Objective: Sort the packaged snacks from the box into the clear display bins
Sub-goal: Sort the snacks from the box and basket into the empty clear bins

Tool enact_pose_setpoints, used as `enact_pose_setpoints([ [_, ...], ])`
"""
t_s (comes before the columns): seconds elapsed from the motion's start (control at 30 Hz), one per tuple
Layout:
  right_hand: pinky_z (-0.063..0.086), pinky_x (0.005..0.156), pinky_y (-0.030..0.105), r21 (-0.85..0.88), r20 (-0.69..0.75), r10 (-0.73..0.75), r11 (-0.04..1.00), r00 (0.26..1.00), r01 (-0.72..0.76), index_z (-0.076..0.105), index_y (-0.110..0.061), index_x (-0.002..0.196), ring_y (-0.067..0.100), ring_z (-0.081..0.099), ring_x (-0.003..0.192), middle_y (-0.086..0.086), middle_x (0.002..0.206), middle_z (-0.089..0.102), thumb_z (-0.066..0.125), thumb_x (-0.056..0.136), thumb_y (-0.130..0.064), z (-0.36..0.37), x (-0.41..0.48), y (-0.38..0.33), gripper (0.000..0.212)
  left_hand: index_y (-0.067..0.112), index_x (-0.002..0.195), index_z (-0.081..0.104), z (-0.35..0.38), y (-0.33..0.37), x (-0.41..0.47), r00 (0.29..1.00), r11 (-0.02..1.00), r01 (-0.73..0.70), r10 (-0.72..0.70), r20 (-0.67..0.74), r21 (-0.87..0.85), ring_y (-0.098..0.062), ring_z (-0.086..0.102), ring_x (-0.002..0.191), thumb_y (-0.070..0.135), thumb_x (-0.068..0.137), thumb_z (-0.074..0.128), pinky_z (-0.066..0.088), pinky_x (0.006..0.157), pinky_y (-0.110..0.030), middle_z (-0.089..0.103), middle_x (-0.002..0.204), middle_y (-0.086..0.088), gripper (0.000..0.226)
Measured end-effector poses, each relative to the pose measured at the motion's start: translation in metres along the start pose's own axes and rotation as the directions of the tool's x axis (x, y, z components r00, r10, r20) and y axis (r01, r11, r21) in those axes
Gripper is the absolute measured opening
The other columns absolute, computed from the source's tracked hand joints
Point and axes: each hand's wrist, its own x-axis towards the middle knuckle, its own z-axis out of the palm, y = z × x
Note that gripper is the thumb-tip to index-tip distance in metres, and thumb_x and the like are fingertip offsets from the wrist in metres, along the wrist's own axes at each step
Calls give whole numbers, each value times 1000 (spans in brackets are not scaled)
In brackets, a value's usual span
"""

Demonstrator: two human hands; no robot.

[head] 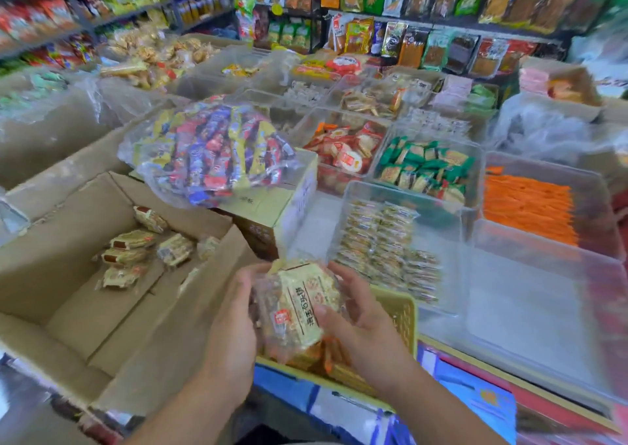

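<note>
Both my hands are closed around one bundle of gold snack packets [299,305], which I hold low in front of my body, just above a yellow basket [401,312]. My left hand [234,325] presses on the left side of the bundle with the fingers curled under it, and my right hand [360,322] holds the right side, with the thumb lying over the top packet. The top packet lies with its long axis pointing away from me, a little tilted to the left at the far end. The place for these packets is, I think, the clear bin [452,257] ahead and to the right of my grip, because the stacked packets [380,240] inside it look like the same sort. They fill its left part in rows; the right part looks bare. This bin is near my right hand and farther from my left, so the bundle must travel forward and to the right, and my right hand should lead it over the near wall. The cardboard box [68,227] is open at my left side, close to the left hand, and a few loose packets [129,251] remain on its bottom. The bundle looks slippery and loosely stacked, so I judge that both hands should stay on it until it is set down.
</note>
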Motion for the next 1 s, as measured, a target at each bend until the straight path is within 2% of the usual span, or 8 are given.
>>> enact_pose_setpoints([
  [0.1,49,87,10,85,-40,27,996,999,-24,49,-35,138,-7,60,117,-30,122,65,70,95,-18,-38,-27,8,51,60,124,59,34,-24,-11,999,1000,-7,8,-37,29,-31,75,102,58,82,63,62,70,-56,74,120,3,42],
  [0.23,54,85,19,184,-85,74,981,994,-57,54,-33,137,3,64,114,-23,123,67,68,95,-13,-73,-49,20,49,37,117,68,67,-47,-26,982,982,186,-186,11,-17,-37,77,93,51,59,91,57,72,-71,76,117,-7,65],
  [0.43,60,77,31,252,-3,178,953,984,-171,63,-50,127,19,71,105,-9,118,71,73,90,-28,-98,-59,31,44,27,115,75,84,-60,-33,954,960,278,-281,107,35,-37,76,100,42,87,67,62,69,-55,77,116,-12,33],
  [0.5,57,77,20,151,-34,161,976,986,-154,61,-55,126,6,68,107,-14,123,66,74,91,-34,-102,-57,32,43,27,118,74,88,-60,-31,965,966,246,-252,76,81,-37,75,100,31,98,64,61,74,-55,77,116,-11,23],
  [0.63,39,79,0,-412,-242,1,905,970,-104,58,-51,128,-8,52,107,-22,123,45,71,94,-34,-108,-46,37,40,32,109,72,98,-55,-22,994,960,111,-102,-49,255,-27,66,116,37,91,76,50,97,-60,75,117,10,19],
  [0.73,38,85,2,-440,-230,-32,895,973,-74,61,-39,134,-10,52,106,-17,120,51,60,99,-38,-107,-35,35,34,41,104,73,110,-51,-16,995,965,102,-98,-28,242,-9,69,105,41,88,79,54,87,-43,76,109,13,17],
  [0.87,40,105,20,-408,-137,45,908,990,-98,43,-35,151,-4,45,128,-20,137,47,44,77,-90,-109,-19,32,92,40,111,70,121,-47,4,997,966,79,-78,-13,248,-26,72,107,38,87,79,60,86,-52,73,118,-2,25],
  [1.0,37,106,17,-548,-160,-11,832,987,-80,37,-35,152,-5,42,129,-26,140,41,65,71,-72,-112,4,35,93,42,101,71,131,-47,33,998,958,51,-56,10,284,-28,73,95,33,89,79,63,69,-47,72,112,-4,17],
])
